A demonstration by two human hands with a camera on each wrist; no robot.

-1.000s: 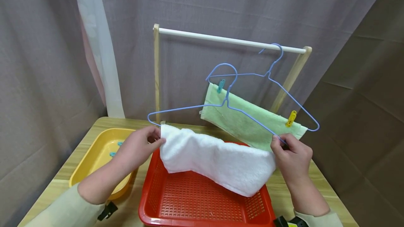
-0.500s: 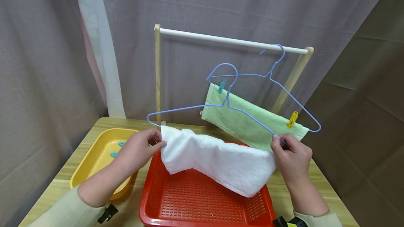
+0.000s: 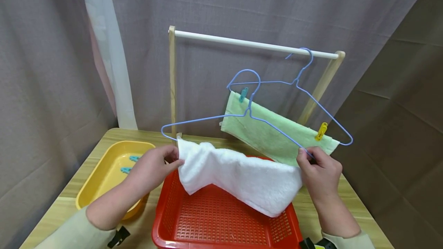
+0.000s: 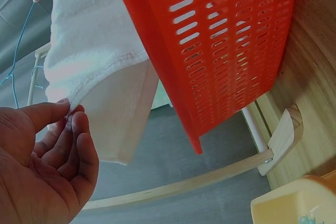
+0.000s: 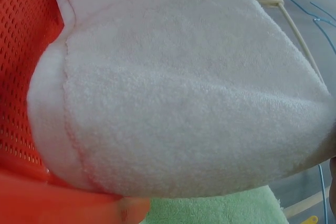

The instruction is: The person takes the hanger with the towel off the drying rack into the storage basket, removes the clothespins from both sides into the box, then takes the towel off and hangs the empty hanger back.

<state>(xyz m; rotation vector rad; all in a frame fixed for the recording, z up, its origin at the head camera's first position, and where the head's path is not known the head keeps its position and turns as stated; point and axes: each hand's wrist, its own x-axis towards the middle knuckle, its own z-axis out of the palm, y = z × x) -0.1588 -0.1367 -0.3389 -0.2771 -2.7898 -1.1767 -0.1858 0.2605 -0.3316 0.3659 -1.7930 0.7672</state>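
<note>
A white towel is draped over the lower bar of a blue wire hanger, above the red basket. My left hand pinches the towel's left edge between thumb and fingers; the left wrist view shows this pinch, with the towel's layers parted below it. At the hanger's right corner my right hand grips the wire together with the towel's upper right end. The right wrist view is filled by the towel, hanging folded, and only a sliver of that hand shows.
Behind, a rack with a white rod bears another blue hanger with a green towel clipped by a teal clothespin and a yellow clothespin. A yellow tray with teal clothespins stands at left.
The left hand has shifted slightly right and down, drawing the towel's left edge with it. The right hand and the held hanger stay nearly where they were.
</note>
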